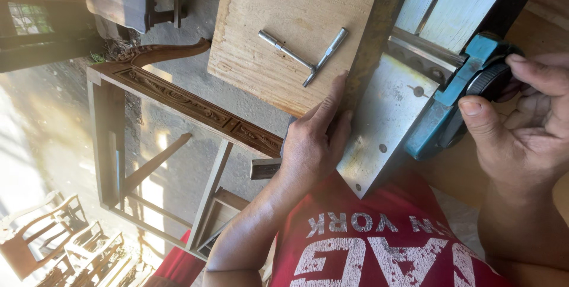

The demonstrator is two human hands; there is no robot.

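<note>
A teal electric planer (441, 118) lies upside down with its metal sole plate (385, 121) facing up. My right hand (524, 127) pinches the black round knob (489, 79) at the planer's end between thumb and fingers. My left hand (314, 139) presses flat against the dark edge of the sole plate, fingers pointing up along it. A metal T-shaped socket wrench (305, 56) lies loose on the plywood board (278, 14), a little above my left hand.
A carved wooden furniture frame (172, 97) stands on the concrete floor at the left. Wooden chairs (41, 233) lie at the lower left in bright sun. Pale blue painted boards (456, 2) run up the top right.
</note>
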